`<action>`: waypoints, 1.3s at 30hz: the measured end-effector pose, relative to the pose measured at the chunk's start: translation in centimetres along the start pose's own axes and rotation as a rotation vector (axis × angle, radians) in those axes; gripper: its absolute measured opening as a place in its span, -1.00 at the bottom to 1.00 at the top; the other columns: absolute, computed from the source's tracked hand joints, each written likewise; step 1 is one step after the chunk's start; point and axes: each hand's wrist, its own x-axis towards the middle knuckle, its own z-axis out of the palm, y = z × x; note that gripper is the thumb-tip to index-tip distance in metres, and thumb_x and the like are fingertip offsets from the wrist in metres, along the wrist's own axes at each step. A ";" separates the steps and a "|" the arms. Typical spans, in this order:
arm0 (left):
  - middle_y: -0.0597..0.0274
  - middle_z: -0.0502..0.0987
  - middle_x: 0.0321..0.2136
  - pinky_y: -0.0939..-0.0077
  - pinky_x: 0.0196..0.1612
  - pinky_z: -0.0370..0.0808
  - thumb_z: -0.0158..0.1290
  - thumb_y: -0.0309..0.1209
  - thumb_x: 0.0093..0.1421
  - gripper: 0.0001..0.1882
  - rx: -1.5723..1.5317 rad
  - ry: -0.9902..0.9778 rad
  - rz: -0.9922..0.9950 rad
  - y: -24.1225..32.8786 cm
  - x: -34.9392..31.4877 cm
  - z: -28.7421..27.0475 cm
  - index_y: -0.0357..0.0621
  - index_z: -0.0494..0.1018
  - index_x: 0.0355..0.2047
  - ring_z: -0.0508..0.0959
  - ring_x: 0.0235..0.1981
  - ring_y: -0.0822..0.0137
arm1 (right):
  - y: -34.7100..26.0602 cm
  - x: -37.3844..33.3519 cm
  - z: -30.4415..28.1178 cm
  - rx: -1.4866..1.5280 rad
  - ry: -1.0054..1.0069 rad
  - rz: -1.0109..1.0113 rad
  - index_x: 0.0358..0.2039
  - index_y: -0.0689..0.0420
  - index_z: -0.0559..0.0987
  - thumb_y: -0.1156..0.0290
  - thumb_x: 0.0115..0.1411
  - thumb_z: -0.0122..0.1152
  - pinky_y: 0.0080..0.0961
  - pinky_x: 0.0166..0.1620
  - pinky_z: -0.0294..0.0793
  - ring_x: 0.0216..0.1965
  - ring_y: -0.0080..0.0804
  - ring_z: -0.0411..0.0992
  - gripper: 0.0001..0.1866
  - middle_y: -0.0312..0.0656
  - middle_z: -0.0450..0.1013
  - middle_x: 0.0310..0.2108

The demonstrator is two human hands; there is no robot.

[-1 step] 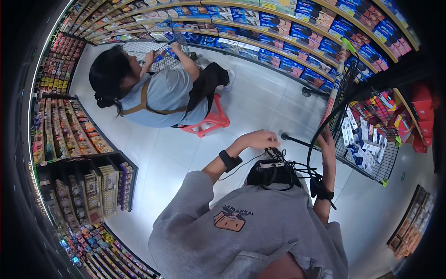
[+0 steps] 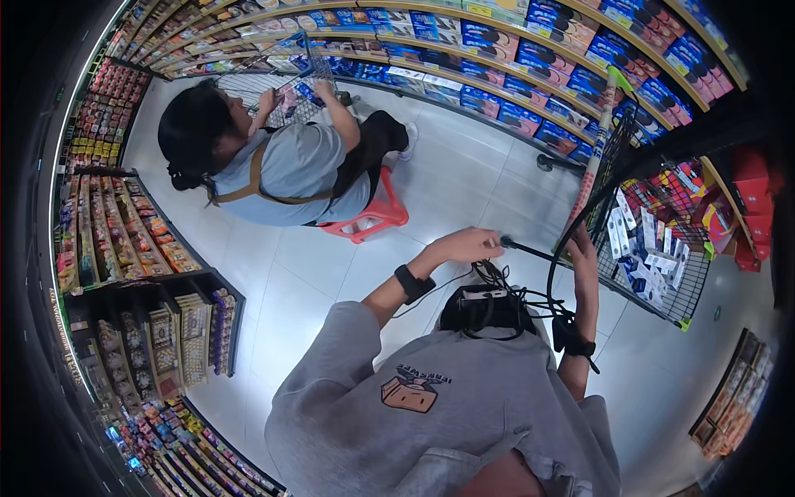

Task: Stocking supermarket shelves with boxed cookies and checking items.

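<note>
Left hand [image 2: 475, 245] has edged rightward; cart handle [image 2: 590, 184] extends forward from right hand [image 2: 584, 253].

We find the view taken from the wearer's head, facing down and slightly forward over the chest. The grey shirt [image 2: 464, 389] lies nearest the lens, on the wearer's side of the hands. We place the left hand [image 2: 474, 245] and right hand [image 2: 585, 255] at middle range, the former near the picture's centre. Beyond both hands, the view crosses the floor [image 2: 464, 178] to distant shelves [image 2: 522, 51]. We record a wide fisheye lens: shelf edges bend toward a black rim.
</note>
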 end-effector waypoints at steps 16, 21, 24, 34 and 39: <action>0.14 0.54 -0.52 0.46 -0.43 0.52 0.14 -0.45 0.12 -0.72 -0.522 0.699 0.164 4.4 10.3 10.4 -0.24 0.32 -0.22 0.62 -0.50 0.33 | 1.4 -12.3 -5.4 0.336 0.216 0.011 -0.01 0.17 0.46 0.32 0.19 0.12 -0.48 0.04 0.35 0.01 -0.45 0.39 -0.64 -0.25 0.43 -0.05; 0.10 0.53 -0.49 0.46 -0.40 0.54 0.13 -0.49 0.12 -0.65 -0.384 0.688 0.168 6.4 8.7 13.0 -0.28 0.31 -0.11 0.63 -0.46 0.28 | 3.8 -18.5 -9.5 0.503 0.273 -0.028 -0.01 0.16 0.46 0.26 0.19 0.14 -0.44 0.04 0.38 0.01 -0.38 0.41 -0.61 -0.21 0.43 -0.03; 0.09 0.53 -0.48 0.45 -0.39 0.54 0.13 -0.50 0.12 -0.63 -0.462 0.651 0.166 8.7 7.4 14.4 -0.32 0.30 -0.09 0.63 -0.46 0.25 | 5.4 -20.7 -12.6 0.534 0.285 -0.067 -0.02 0.17 0.46 0.25 0.22 0.10 -0.45 0.02 0.39 0.00 -0.36 0.42 -0.63 -0.20 0.43 -0.03; 0.09 0.56 -0.45 0.47 -0.43 0.56 0.14 -0.44 0.08 -0.61 -0.175 0.866 -0.003 5.7 6.0 14.5 -0.37 0.38 -0.10 0.61 -0.49 0.30 | 12.5 -33.1 -23.6 0.634 0.330 -0.063 -0.09 0.15 0.49 0.26 0.29 -0.09 -0.57 -0.10 0.42 -0.16 -0.44 0.51 -0.69 -0.21 0.51 -0.17; -0.10 0.54 -0.32 0.12 -0.20 0.50 0.16 -0.37 0.02 -0.55 0.568 1.135 -0.054 9.5 5.4 16.3 -0.38 0.39 -0.12 0.57 -0.30 -0.05 | 15.6 -38.1 -27.6 0.725 0.376 -0.061 -0.12 0.19 0.49 0.25 0.28 -0.03 -0.55 -0.12 0.45 -0.21 -0.39 0.52 -0.69 -0.14 0.53 -0.22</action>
